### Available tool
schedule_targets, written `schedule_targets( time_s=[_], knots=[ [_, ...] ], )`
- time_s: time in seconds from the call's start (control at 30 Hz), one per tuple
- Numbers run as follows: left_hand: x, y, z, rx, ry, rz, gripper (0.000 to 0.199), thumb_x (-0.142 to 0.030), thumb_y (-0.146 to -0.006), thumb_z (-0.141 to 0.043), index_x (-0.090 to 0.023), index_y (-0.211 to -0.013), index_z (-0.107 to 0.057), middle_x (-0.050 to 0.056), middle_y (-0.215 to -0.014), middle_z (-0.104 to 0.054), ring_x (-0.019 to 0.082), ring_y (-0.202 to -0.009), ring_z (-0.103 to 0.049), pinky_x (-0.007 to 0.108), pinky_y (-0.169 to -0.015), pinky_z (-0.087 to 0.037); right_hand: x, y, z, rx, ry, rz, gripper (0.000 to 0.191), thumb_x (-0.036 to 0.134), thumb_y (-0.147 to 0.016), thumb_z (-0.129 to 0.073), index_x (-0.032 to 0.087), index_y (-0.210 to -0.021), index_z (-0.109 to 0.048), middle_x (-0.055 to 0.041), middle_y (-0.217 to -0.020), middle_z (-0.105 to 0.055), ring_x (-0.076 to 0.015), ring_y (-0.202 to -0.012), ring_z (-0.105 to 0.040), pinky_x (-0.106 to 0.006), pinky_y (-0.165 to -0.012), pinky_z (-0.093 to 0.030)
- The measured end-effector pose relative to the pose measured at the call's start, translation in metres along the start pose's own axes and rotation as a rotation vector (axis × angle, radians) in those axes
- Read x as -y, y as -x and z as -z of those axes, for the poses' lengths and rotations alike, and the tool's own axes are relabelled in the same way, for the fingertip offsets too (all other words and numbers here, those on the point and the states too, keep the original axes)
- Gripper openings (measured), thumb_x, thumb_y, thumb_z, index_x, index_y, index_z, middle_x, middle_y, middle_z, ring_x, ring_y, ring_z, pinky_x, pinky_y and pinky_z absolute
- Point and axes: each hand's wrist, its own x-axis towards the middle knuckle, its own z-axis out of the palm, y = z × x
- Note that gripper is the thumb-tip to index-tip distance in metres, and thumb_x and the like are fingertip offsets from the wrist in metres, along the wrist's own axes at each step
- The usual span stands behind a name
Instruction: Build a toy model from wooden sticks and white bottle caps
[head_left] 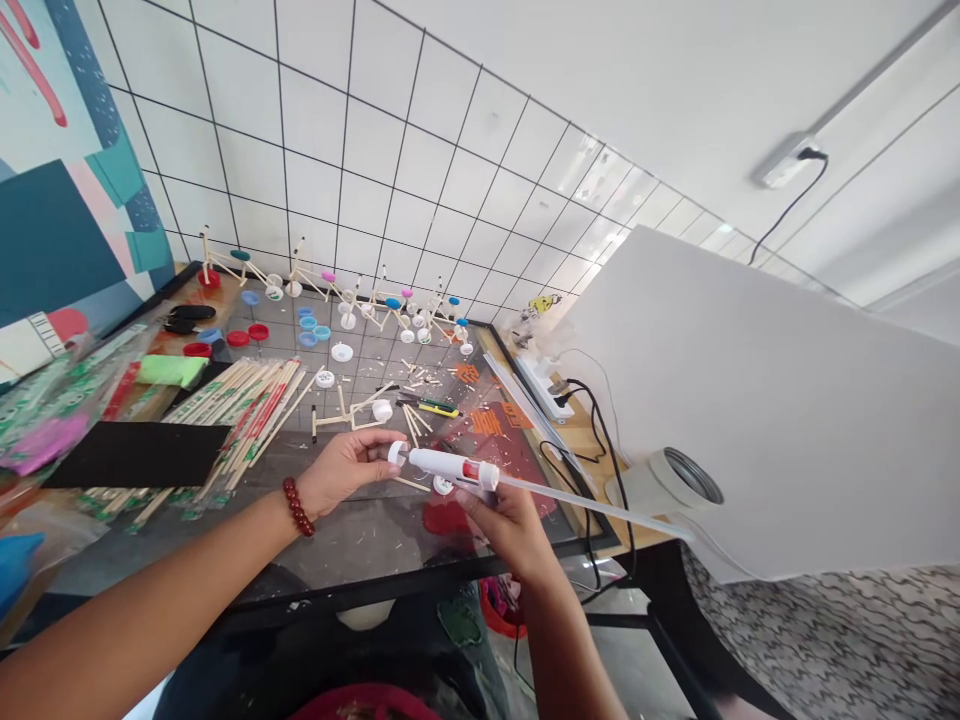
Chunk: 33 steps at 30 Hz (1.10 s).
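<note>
On the counter point(334, 548), chopsticks point(232, 410) are lying left of a knife point(437, 407), caps point(322, 333) are resting behind the chopsticks, stick models point(393, 303) are standing beyond; a power strip point(544, 382) is sitting right, a glue gun point(442, 463) hovering before the knife.

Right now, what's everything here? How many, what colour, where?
Table: one, grey, black-edged, centre
Glue gun: one, white, low centre
Inserted glue stick: one, whitish, in glue gun's rear
Held cap: one, white, by glue gun's nozzle
Stick models: several, multicoloured, table's back
Loose caps: several, red, blue, white, on table
Sticks: many, pale, table's left
Cutter: one, yellow-black, table's middle
Dark sheet: one, black, left
Plastic packets: several, mixed colours, left
Wire grid: one, black, across the back
Power strip: one, white, table's right
Wall socket: one, white, upper right
Big panel: one, white, right
Bracelet: one, dark red, lower left
Left hand: one, bare, at held cap
Right hand: one, bare, on glue gun
</note>
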Motion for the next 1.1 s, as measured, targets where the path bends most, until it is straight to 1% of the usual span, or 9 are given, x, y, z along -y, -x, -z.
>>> schedule_targets(
  time_s=[0.13, 0.23, 0.33, 0.4, 0.5, 0.6, 0.77, 0.93, 1.1],
  knots=[
    [0.001, 0.0, 0.0, -0.02, -0.063, -0.068, 0.05, -0.03, -0.064, -0.097, -0.018, -0.108, -0.077, 0.004, -0.096, -0.071, 0.016, -0.085, -0.063, 0.032, -0.079, -0.056, -0.002, 0.005, 0.01, -0.142, -0.038, -0.024, 0.04, 0.057, -0.084, -0.081, 0.021, -0.102, -0.083, -0.005, -0.082, -0.077, -0.0223, -0.071, -0.066, -0.033, -0.065, -0.057],
    [0.002, 0.001, -0.002, -0.03, -0.192, -0.172, 0.043, -0.029, -0.065, -0.094, -0.017, -0.103, -0.078, 0.006, -0.101, -0.068, 0.016, -0.084, -0.061, 0.033, -0.079, -0.055, -0.003, 0.009, 0.014, -0.179, -0.033, -0.022, 0.043, 0.059, -0.082, -0.082, 0.02, -0.1, -0.083, -0.0071, -0.088, -0.08, -0.0251, -0.077, -0.07, -0.036, -0.071, -0.059],
    [0.003, 0.001, -0.004, -0.087, -0.32, -0.279, 0.037, -0.027, -0.067, -0.09, -0.018, -0.102, -0.08, 0.006, -0.104, -0.065, 0.018, -0.088, -0.062, 0.034, -0.082, -0.055, 0.001, 0.013, 0.014, -0.164, -0.02, -0.03, 0.041, 0.058, -0.084, -0.081, 0.02, -0.099, -0.082, -0.0057, -0.083, -0.077, -0.0239, -0.073, -0.068, -0.034, -0.066, -0.057],
    [0.003, 0.002, -0.006, -0.141, -0.399, -0.315, 0.034, -0.027, -0.069, -0.087, -0.02, -0.102, -0.081, 0.007, -0.102, -0.064, 0.019, -0.088, -0.062, 0.033, -0.079, -0.055, 0.005, 0.016, 0.013, -0.127, -0.021, -0.033, 0.037, 0.056, -0.085, -0.08, 0.021, -0.098, -0.08, -0.0036, -0.076, -0.074, -0.0221, -0.067, -0.066, -0.032, -0.061, -0.055],
    [0.002, 0.004, -0.007, -0.194, -0.505, -0.356, 0.03, -0.024, -0.071, -0.083, -0.021, -0.101, -0.082, 0.007, -0.099, -0.063, 0.02, -0.085, -0.061, 0.033, -0.076, -0.053, 0.008, 0.016, 0.009, -0.072, 0.007, -0.015, 0.036, 0.053, -0.088, -0.078, 0.021, -0.106, -0.08, -0.0024, -0.074, -0.072, -0.0213, -0.065, -0.066, -0.032, -0.059, -0.054],
    [0.001, 0.005, -0.008, -0.193, -0.579, -0.407, 0.026, -0.02, -0.074, -0.078, -0.023, -0.099, -0.082, 0.006, -0.099, -0.063, 0.021, -0.088, -0.063, 0.033, -0.079, -0.053, 0.005, 0.013, 0.007, -0.063, 0.096, 0.022, 0.039, 0.051, -0.089, -0.077, 0.022, -0.116, -0.08, -0.0044, -0.081, -0.075, -0.0236, -0.072, -0.068, -0.035, -0.067, -0.057],
    [0.0, 0.006, -0.01, -0.173, -0.604, -0.441, 0.027, -0.018, -0.075, -0.076, -0.024, -0.1, -0.082, 0.006, -0.098, -0.064, 0.022, -0.091, -0.063, 0.034, -0.081, -0.055, -0.004, 0.01, 0.004, -0.052, 0.156, 0.062, 0.036, 0.047, -0.091, -0.077, 0.025, -0.119, -0.08, -0.0082, -0.102, -0.081, -0.029, -0.094, -0.073, -0.04, -0.086, -0.06],
    [-0.001, 0.008, -0.011, -0.162, -0.61, -0.441, 0.024, -0.019, -0.077, -0.076, -0.023, -0.099, -0.082, 0.007, -0.099, -0.063, 0.022, -0.088, -0.062, 0.034, -0.081, -0.054, -0.004, 0.01, 0.0, -0.047, 0.197, 0.081, 0.032, 0.043, -0.091, -0.077, 0.026, -0.118, -0.08, -0.0079, -0.106, -0.082, -0.0284, -0.094, -0.073, -0.039, -0.087, -0.059],
    [-0.001, 0.009, -0.011, -0.167, -0.622, -0.449, 0.024, -0.019, -0.076, -0.077, -0.024, -0.099, -0.082, 0.007, -0.099, -0.063, 0.022, -0.089, -0.062, 0.035, -0.083, -0.053, -0.002, 0.01, -0.001, -0.028, 0.227, 0.083, 0.03, 0.04, -0.093, -0.073, 0.027, -0.118, -0.08, -0.0083, -0.11, -0.082, -0.0302, -0.099, -0.073, -0.042, -0.091, -0.058]
  ],
)
